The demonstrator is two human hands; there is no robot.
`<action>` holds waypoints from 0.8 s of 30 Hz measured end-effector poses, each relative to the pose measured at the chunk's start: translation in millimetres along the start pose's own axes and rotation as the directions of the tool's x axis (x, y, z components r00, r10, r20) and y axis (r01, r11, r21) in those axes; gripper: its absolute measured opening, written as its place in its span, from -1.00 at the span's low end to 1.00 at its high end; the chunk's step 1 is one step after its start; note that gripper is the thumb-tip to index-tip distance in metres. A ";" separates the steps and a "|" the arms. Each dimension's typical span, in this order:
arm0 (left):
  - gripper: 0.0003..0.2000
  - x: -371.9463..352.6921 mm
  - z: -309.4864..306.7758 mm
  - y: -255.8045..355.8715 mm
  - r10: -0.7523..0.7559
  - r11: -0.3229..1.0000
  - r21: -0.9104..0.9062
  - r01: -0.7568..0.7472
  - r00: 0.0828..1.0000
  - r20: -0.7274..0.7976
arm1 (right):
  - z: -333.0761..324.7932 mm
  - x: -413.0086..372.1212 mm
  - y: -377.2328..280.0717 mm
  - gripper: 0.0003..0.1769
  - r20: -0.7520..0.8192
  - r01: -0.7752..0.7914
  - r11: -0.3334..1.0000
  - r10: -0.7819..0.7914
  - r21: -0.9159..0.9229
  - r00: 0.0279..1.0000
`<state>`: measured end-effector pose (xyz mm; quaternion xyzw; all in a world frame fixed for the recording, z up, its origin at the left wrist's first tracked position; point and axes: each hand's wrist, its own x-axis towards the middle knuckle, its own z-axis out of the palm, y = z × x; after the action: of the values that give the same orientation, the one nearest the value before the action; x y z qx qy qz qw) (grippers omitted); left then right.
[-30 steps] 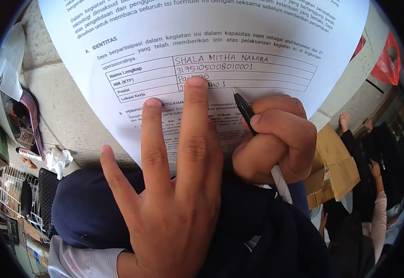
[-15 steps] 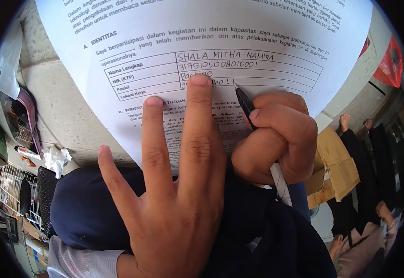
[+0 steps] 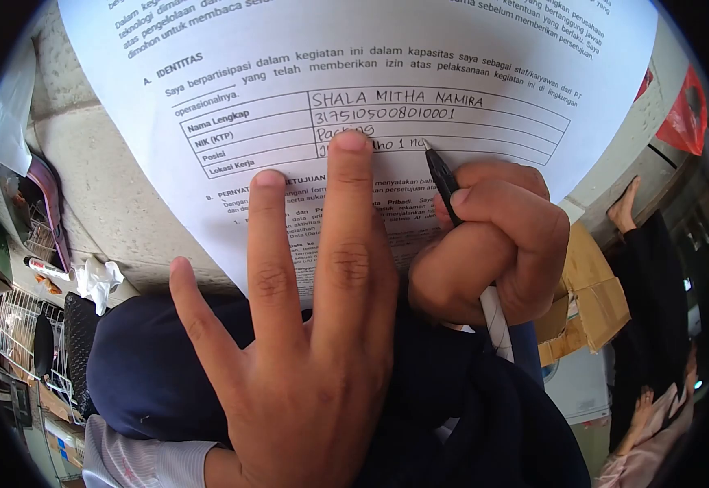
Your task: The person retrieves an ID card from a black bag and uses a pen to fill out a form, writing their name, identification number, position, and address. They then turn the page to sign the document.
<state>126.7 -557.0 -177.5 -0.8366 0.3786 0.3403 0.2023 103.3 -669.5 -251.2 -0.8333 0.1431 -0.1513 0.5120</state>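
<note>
A printed white form [image 3: 338, 37] with a small table of handwritten entries fills the top middle. My left hand [image 3: 314, 325] lies with fingers spread, its fingertips pressing on the form and covering part of the lower rows. To its right, my right hand [image 3: 497, 240] is closed round a pen [image 3: 442, 180] with a dark front end and a pale barrel. The pen's tip touches the bottom row, just after the written "1 no". Dark cloth-covered legs [image 3: 167, 358] are beneath the hands.
A cardboard box [image 3: 594, 297] stands at the right, near another person's dark-clothed leg [image 3: 655, 301] and bare foot. At the left are a white wire rack [image 3: 25, 329], a marker [image 3: 47, 268] and crumpled white plastic [image 3: 98, 281]. A red bag [image 3: 681, 114] lies upper right.
My right hand has moved slightly right with the pen, and more letters show after the "1". My left hand has stayed nearly still. The other person's legs and feet at the right have shifted.
</note>
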 end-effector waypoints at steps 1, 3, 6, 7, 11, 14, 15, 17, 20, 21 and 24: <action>-0.78 -0.5 0.1 -0.3 0.002 1.000 -0.001 -0.002 1.000 0.001 | -0.3 0.3 0.0 -0.69 0.013 0.006 1.000 -0.006 -0.004 1.000; -0.77 -1.1 -0.3 -1.6 0.020 1.000 0.020 -0.020 1.000 0.008 | -1.3 -3.2 2.8 -0.69 -0.027 0.033 0.999 -0.032 0.026 0.999; -0.77 1.8 -6.4 0.9 -0.015 0.999 -0.030 0.015 1.000 0.015 | 4.8 0.2 6.5 -0.81 -0.070 0.098 0.993 -0.102 -0.061 0.992; -0.77 3.2 -9.3 2.2 -0.032 0.998 -0.055 0.034 0.999 0.021 | 7.0 1.4 6.9 -0.83 -0.069 0.133 0.975 -0.147 -0.179 0.987; -0.77 8.9 -18.8 6.9 -0.103 0.983 -0.152 0.107 0.994 0.039 | 4.1 0.6 5.8 -0.84 -0.085 0.119 0.987 -0.129 -0.111 0.988; -0.77 4.6 -8.8 1.6 -0.067 0.993 -0.092 0.070 0.997 0.035 | 8.9 0.5 6.1 -0.83 -0.112 0.121 0.977 -0.141 -0.173 0.984; -0.77 2.9 -5.2 -0.2 -0.015 1.000 -0.007 0.015 1.000 0.024 | 8.8 0.3 5.7 -0.83 -0.115 0.107 0.978 -0.129 -0.178 0.985; -0.77 0.9 -4.9 1.2 -0.019 1.000 -0.023 0.019 1.000 0.024 | 8.7 -0.2 5.0 -0.83 -0.118 0.094 0.979 -0.117 -0.183 0.986; -0.76 -0.1 -3.5 0.0 -0.011 1.000 -0.015 0.011 0.999 0.032 | 8.6 -0.9 4.7 -0.83 -0.133 0.081 0.985 -0.101 -0.151 0.986; -0.75 -0.9 -2.4 -0.4 0.002 1.000 0.007 -0.003 0.999 0.044 | 7.1 -0.6 3.8 -0.83 -0.116 0.075 0.984 -0.094 -0.160 0.989; -0.75 -1.7 3.5 -1.3 0.001 1.000 0.015 -0.001 1.000 -0.015 | 7.9 -1.4 2.5 -0.83 -0.126 0.055 0.989 -0.073 -0.138 0.989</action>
<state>125.4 -553.3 -178.6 -0.8375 0.3829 0.3313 0.2055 104.9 -663.7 -256.9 -0.8583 0.1593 -0.2121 0.4392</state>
